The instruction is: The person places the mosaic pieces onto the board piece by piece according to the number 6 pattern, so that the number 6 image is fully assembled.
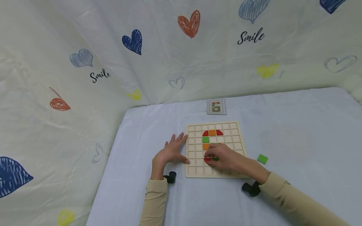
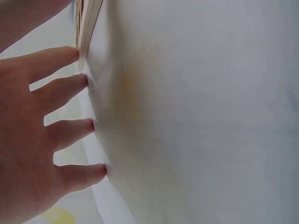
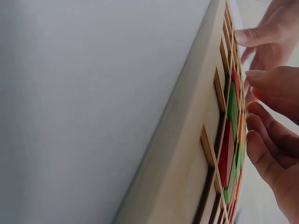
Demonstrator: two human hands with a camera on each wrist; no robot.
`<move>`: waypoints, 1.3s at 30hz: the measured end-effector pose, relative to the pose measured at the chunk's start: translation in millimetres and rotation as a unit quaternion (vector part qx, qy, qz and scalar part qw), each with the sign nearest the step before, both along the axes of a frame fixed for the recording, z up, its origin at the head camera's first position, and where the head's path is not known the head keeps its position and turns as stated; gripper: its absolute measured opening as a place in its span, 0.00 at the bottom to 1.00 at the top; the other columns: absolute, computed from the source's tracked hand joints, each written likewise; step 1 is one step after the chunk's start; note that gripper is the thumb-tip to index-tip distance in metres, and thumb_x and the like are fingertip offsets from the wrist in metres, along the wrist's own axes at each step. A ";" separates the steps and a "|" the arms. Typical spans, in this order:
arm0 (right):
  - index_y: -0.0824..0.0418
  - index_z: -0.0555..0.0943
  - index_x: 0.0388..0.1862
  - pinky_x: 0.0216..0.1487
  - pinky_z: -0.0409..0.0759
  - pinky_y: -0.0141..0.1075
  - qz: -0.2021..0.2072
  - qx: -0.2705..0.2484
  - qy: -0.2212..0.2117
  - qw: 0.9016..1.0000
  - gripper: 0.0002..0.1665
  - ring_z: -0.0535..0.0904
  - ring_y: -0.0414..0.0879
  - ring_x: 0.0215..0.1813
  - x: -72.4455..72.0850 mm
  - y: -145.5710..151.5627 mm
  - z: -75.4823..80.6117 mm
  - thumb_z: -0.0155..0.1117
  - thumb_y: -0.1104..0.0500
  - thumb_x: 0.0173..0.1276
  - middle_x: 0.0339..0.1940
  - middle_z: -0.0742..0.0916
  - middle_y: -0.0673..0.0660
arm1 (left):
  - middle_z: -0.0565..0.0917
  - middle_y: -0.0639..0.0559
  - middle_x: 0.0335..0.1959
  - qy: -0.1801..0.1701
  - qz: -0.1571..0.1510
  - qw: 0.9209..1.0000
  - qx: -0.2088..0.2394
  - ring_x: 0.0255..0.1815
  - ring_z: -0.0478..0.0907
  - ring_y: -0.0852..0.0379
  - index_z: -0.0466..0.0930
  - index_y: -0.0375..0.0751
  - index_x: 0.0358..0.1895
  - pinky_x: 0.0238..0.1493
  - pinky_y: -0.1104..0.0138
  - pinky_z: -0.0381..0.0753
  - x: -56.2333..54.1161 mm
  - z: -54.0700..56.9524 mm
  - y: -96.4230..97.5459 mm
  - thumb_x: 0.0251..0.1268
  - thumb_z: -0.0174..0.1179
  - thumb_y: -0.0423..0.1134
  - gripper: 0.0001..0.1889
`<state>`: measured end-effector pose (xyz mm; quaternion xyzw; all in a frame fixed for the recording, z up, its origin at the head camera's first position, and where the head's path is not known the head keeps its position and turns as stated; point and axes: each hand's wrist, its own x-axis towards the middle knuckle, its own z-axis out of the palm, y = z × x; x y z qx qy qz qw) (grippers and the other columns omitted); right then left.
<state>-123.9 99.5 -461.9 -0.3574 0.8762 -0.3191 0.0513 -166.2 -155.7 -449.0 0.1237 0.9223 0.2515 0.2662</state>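
Observation:
A square wooden grid board (image 1: 196, 170) lies on the white table, with red, orange and green flat pieces set in its cells. My right hand (image 1: 224, 156) is over the board with fingers bent downward, close to a red rounded piece (image 1: 207, 161) and a green piece (image 3: 232, 106) beside it. Whether anything sits between its fingertips is hidden. My left hand (image 1: 171, 153) is spread at the board's left edge, thumb and a fingertip against it; in the left wrist view the fingers (image 2: 70, 130) are straight and apart.
A small pattern card (image 1: 216, 107) lies behind the board, printed with a coloured shape on a grid. One loose green square piece (image 1: 262, 158) is on the cloth right of the board. A curtain with hearts (image 1: 189, 24) hangs behind the table.

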 end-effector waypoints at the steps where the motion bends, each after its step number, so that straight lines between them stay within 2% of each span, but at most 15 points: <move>1: 0.60 0.90 0.42 0.44 0.84 0.35 -0.003 -0.004 -0.002 1.000 0.09 0.81 0.43 0.40 0.1 2.0 0.3 0.77 0.65 0.62 0.39 0.87 0.51 | 0.46 0.54 0.87 -0.001 0.000 1.000 -0.001 0.87 0.31 0.43 0.52 0.53 0.84 0.83 0.39 0.34 -0.4 0.1 0.8 0.50 0.81 0.44 0.59; 4: 0.61 0.90 0.42 0.41 0.83 0.32 -0.010 -0.011 -0.005 1.000 0.10 0.81 0.44 0.39 0.7 9.1 1.6 0.77 0.66 0.61 0.39 0.87 0.51 | 0.45 0.54 0.87 -0.001 0.000 1.000 -0.005 0.87 0.30 0.43 0.51 0.54 0.84 0.82 0.39 0.34 -1.3 0.2 3.0 0.50 0.82 0.44 0.60; 10: 0.61 0.89 0.43 0.43 0.84 0.36 -0.030 -0.012 0.009 0.999 0.11 0.82 0.47 0.41 6.8 26.7 3.2 0.75 0.68 0.60 0.40 0.87 0.52 | 0.46 0.54 0.87 0.002 0.000 1.000 -0.004 0.87 0.30 0.43 0.51 0.53 0.84 0.82 0.39 0.35 -1.5 -0.1 4.4 0.49 0.82 0.43 0.60; 20: 0.61 0.89 0.41 0.38 0.83 0.32 -0.062 -0.021 0.023 0.998 0.11 0.81 0.42 0.37 18.1 55.8 3.8 0.76 0.69 0.58 0.37 0.87 0.51 | 0.46 0.54 0.87 0.005 -0.001 1.000 -0.015 0.87 0.31 0.43 0.51 0.54 0.84 0.83 0.39 0.36 -1.5 -2.7 3.3 0.49 0.82 0.44 0.60; 26: 0.60 0.89 0.42 0.38 0.83 0.31 -0.084 -0.026 0.010 0.996 0.13 0.80 0.39 0.37 26.2 74.3 3.9 0.76 0.69 0.57 0.37 0.86 0.47 | 0.46 0.54 0.87 0.003 -0.003 1.000 -0.016 0.87 0.31 0.43 0.51 0.53 0.84 0.82 0.39 0.36 -1.2 -2.5 3.3 0.49 0.82 0.44 0.60; 35: 0.58 0.88 0.40 0.34 0.82 0.31 -0.112 -0.024 0.081 0.990 0.19 0.79 0.37 0.35 35.7 102.3 -0.9 0.80 0.72 0.49 0.36 0.86 0.45 | 0.46 0.54 0.87 0.008 -0.003 1.000 -0.017 0.87 0.31 0.42 0.52 0.53 0.84 0.82 0.38 0.36 -0.6 -2.4 3.1 0.49 0.82 0.44 0.60; 39: 0.58 0.89 0.40 0.33 0.81 0.31 -0.125 -0.012 0.095 0.987 0.20 0.78 0.37 0.35 39.4 113.9 -4.0 0.81 0.71 0.47 0.36 0.86 0.45 | 0.46 0.53 0.87 0.005 -0.003 1.000 -0.016 0.87 0.31 0.42 0.52 0.53 0.84 0.82 0.38 0.36 -0.1 -1.0 3.7 0.49 0.82 0.44 0.60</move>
